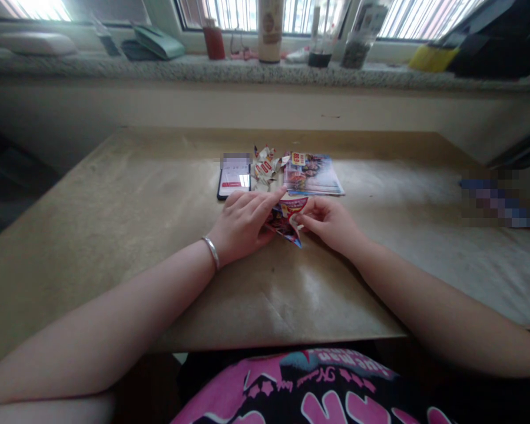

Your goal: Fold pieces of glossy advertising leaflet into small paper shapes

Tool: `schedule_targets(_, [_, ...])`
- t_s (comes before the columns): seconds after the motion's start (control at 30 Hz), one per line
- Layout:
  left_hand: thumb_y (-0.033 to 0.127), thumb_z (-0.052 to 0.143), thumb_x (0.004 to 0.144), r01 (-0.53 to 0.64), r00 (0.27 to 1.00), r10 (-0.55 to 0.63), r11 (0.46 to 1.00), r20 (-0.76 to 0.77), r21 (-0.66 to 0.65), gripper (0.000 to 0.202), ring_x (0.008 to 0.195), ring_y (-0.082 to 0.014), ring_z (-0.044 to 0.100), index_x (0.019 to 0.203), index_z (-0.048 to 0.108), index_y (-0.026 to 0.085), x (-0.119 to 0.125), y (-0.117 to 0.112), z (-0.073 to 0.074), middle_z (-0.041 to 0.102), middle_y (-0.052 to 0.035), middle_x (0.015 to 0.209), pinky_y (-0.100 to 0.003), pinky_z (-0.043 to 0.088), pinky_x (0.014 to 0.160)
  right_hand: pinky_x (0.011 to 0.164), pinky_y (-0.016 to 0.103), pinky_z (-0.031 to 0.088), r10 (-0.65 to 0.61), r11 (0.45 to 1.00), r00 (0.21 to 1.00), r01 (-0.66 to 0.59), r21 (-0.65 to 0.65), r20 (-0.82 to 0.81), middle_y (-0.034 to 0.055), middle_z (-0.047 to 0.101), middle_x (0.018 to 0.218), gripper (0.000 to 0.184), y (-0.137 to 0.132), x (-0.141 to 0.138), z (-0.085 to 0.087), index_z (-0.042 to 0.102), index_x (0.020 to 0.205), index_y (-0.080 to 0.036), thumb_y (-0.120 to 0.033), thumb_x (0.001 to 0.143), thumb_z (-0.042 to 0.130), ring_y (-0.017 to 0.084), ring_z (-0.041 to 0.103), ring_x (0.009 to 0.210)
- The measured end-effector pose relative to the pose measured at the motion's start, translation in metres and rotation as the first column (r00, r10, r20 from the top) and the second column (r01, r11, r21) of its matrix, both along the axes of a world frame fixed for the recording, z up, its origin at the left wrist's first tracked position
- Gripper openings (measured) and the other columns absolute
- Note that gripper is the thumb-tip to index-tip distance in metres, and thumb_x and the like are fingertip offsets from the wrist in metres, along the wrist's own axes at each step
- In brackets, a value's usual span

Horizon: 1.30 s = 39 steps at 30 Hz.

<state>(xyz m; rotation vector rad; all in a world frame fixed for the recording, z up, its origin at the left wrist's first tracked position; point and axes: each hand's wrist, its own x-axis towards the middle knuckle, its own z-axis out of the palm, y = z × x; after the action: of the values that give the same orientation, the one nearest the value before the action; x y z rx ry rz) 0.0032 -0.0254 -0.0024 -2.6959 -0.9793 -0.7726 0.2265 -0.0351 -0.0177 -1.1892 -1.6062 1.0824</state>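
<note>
A colourful printed paper [287,217], partly folded, is between my two hands just above the middle of the table. My left hand [247,221] covers its left side; the index finger reaches along the upper edge and the thumb is mostly hidden. With thumb and fingers closed, my right hand [329,222] pinches the right edge of the paper. Crumpled or folded paper pieces [265,165] with red lettering lie just beyond my left hand. To their right rests a small stack of glossy printed leaflets [315,175].
A phone [234,178] with a lit screen lies left of the paper pieces. Bottles, including a red one [214,40], line the stone windowsill [176,69] behind the table [115,235]. At the far right is a blurred bluish item [499,203].
</note>
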Motion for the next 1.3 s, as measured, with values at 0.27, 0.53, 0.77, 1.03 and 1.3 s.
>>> schedule_targets(0.27, [0.025, 0.060, 0.082, 0.006, 0.998, 0.000, 0.997, 0.068, -0.079, 0.080, 0.114, -0.0232, 0.058, 0.151, 0.020, 0.019, 0.002, 0.002, -0.002, 0.065, -0.0060, 0.120, -0.046, 0.023, 0.116, 0.060, 0.029, 0.051, 0.021, 0.996, 0.997, -0.027, 0.088, 0.071, 0.0012, 0.068, 0.077, 0.021, -0.007, -0.001, 0.003, 0.063, 0.083, -0.020, -0.040, 0.076, 0.070, 0.013, 0.061, 0.062])
schedule_targets(0.53, [0.026, 0.065, 0.081, -0.066, 0.984, 0.077, 0.995, 0.160, -0.071, 0.073, 0.101, -0.0202, 0.064, 0.146, 0.033, 0.022, 0.004, 0.000, 0.000, 0.072, -0.0025, 0.107, -0.036, 0.039, 0.092, 0.078, 0.033, 0.057, 0.126, 0.953, 0.982, -0.160, 0.257, 0.141, 0.0056, 0.071, 0.105, 0.022, -0.015, -0.001, 0.015, 0.068, 0.103, -0.023, -0.021, 0.085, 0.056, 0.018, 0.067, 0.092])
schedule_targets(0.77, [0.021, 0.066, 0.078, 0.007, 0.961, 0.033, 0.990, 0.274, -0.144, 0.065, 0.097, -0.0230, 0.065, 0.139, 0.041, 0.021, 0.007, 0.006, -0.008, 0.073, -0.0031, 0.101, -0.040, 0.043, 0.092, 0.081, 0.032, 0.058, 0.162, 0.901, 0.975, -0.210, 0.380, 0.154, 0.0063, 0.066, 0.111, 0.026, -0.012, -0.008, 0.012, 0.067, 0.107, -0.025, -0.019, 0.082, 0.064, 0.015, 0.066, 0.089])
schedule_targets(1.03, [0.017, 0.057, 0.082, 0.164, 0.947, -0.090, 0.961, 0.309, -0.223, 0.067, 0.116, -0.0229, 0.059, 0.144, 0.031, 0.022, 0.010, 0.005, -0.012, 0.066, -0.0069, 0.117, -0.054, 0.025, 0.114, 0.075, 0.031, 0.059, 0.076, 0.858, 0.989, -0.130, 0.497, 0.128, 0.0049, 0.070, 0.099, 0.014, -0.008, -0.008, 0.008, 0.069, 0.096, -0.024, -0.021, 0.082, 0.067, 0.017, 0.066, 0.092])
schedule_targets(1.3, [0.038, 0.059, 0.088, 0.137, 0.933, -0.093, 0.985, 0.349, -0.105, 0.040, 0.110, -0.0234, 0.058, 0.121, 0.056, 0.017, 0.008, -0.003, 0.002, 0.064, -0.0114, 0.116, -0.040, 0.047, 0.095, 0.069, 0.027, 0.057, -0.078, 0.808, 0.984, -0.033, 0.588, 0.163, 0.0038, 0.070, 0.091, 0.011, -0.011, -0.010, 0.014, 0.070, 0.090, -0.023, -0.016, 0.083, 0.065, 0.015, 0.066, 0.087])
